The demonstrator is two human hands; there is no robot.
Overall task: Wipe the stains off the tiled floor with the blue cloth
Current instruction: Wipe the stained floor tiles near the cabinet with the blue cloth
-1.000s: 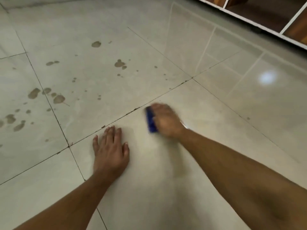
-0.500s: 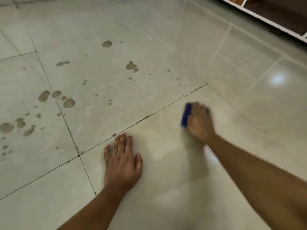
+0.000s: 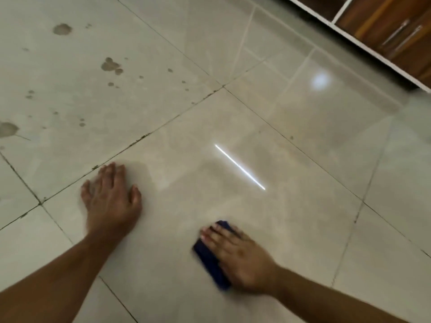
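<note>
My right hand presses flat on the folded blue cloth, which lies on the glossy beige tiled floor near the bottom middle. Only the cloth's left edge and far corner show from under my fingers. My left hand rests palm down on the same tile, fingers spread, holding nothing. Brown stains dot the tile beyond the grout line at the upper left, with a bigger blot farther off and another stain at the left edge.
A wooden cabinet with a white frame stands along the top right. Dark grout lines cross the floor diagonally. A bright streak of reflected light lies on the tile ahead of my hands.
My right hand has slid the blue cloth from the far grout line back toward me and lower in view. My left hand stays planted on the tile.
</note>
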